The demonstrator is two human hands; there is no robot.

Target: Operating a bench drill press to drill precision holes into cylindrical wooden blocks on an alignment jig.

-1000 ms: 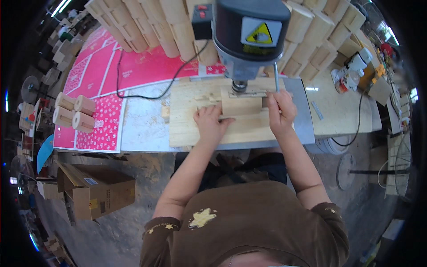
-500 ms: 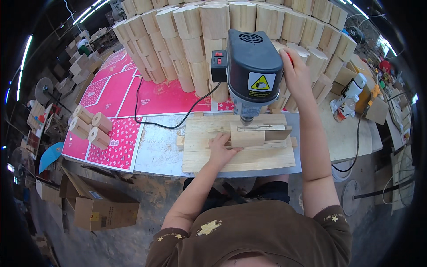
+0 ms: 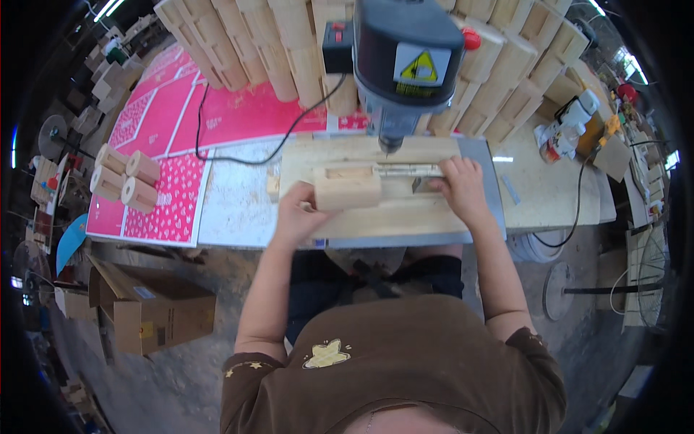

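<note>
My left hand grips the left end of a light wooden block with a rectangular slot, held just above the wooden base board. My right hand rests on the jig's metal rail on that board, fingers pressed down on it. Right above stands the grey drill press head, its bit pointing down just behind the rail.
Stacked wooden blocks fill the back of the bench. Pink sheets and three short wooden cylinders lie left. A black cable runs across the bench. A cardboard box sits on the floor left; bottles stand right.
My right hand has come down from the drill press lever to the jig rail. My left hand has pulled the wooden block out leftward from under the bit.
</note>
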